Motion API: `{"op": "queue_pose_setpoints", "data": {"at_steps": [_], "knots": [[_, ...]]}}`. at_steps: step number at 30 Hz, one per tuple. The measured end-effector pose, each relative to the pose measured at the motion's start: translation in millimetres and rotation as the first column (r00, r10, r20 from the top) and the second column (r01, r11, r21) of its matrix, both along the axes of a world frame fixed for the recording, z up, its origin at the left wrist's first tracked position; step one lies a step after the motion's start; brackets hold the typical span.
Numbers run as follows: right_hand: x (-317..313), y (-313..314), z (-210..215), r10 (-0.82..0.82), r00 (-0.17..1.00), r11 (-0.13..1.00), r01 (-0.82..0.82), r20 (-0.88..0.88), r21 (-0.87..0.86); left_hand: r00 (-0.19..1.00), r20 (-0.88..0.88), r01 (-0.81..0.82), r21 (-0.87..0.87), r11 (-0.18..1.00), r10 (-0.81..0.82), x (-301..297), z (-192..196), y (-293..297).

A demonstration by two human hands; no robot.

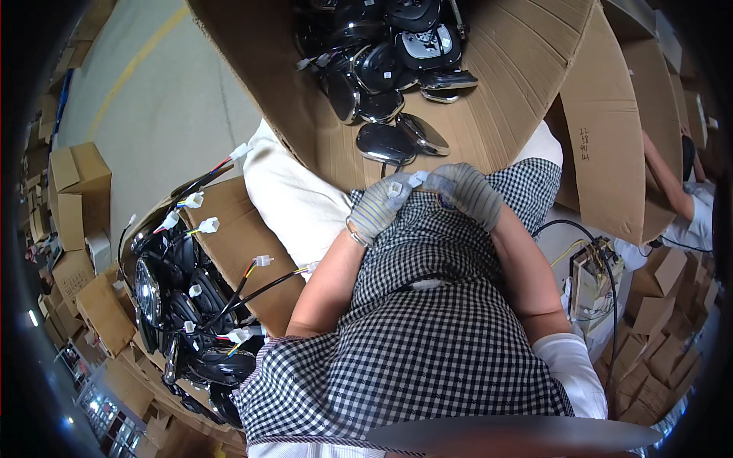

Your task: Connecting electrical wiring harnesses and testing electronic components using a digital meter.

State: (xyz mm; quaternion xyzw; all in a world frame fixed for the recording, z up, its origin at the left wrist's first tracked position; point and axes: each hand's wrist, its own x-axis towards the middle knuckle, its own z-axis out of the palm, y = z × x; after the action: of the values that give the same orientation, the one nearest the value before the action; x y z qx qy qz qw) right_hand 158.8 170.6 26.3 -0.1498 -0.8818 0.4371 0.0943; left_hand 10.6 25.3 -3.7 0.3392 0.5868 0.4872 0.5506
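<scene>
Both my hands wear striped grey work gloves and meet in front of my lap, at the near edge of a large cardboard box (489, 145). My left hand (376, 208) is closed on a white plug connector (395, 189). From the other side, the fingers of my right hand (467, 192) pinch a second white connector (418, 178). Just beyond the left fingers, a short black cable runs toward a glossy black rounded part (385, 143) lying on the box floor. A similar part with a shiny rim (424, 135) rests beside it. The fingertips partly hide both connectors.
More black parts (374, 69) are heaped deeper in the box. At my left, another carton (248, 237) holds black lamp-like units (191, 305) with white-plugged cables sticking out. A wired device (595, 282) stands at right, near another person's arm (666, 175). Cartons (80, 191) surround me.
</scene>
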Motion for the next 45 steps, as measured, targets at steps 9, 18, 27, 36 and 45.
{"op": "queue_pose_setpoints", "data": {"at_steps": [9, 18, 27, 36, 45], "knots": [[23.0, 5.0, -16.1, -0.064, 0.955, 0.425, 0.289, 0.29, -0.858, 0.951, 0.308, 0.034, -0.135, 0.99, 0.009, 0.1, -4.7, 0.9], [35.3, -3.1, -51.2, 0.111, 0.989, 0.992, -0.104, -0.102, 0.072, 0.95, 0.302, -0.022, -0.181, 0.983, 0.077, -0.6, -4.5, 2.9], [37.0, -2.4, -54.0, 0.259, 0.957, 0.741, -0.109, 0.132, -0.663, 0.978, 0.186, 0.133, -0.185, 0.974, -0.099, -1.9, -1.6, 3.3], [7.6, 27.5, -31.6, 0.234, 0.916, 0.925, -0.105, 0.327, -0.366, 0.961, -0.144, 0.181, -0.312, 0.933, -0.235, -2.5, -3.4, 12.9], [-96.0, 176.5, -98.0, -0.66, 0.727, 0.751, 0.645, 0.19, 0.142, 0.997, -0.017, 0.061, -0.342, 0.938, -0.071, 3.6, -12.9, 23.7]]}}
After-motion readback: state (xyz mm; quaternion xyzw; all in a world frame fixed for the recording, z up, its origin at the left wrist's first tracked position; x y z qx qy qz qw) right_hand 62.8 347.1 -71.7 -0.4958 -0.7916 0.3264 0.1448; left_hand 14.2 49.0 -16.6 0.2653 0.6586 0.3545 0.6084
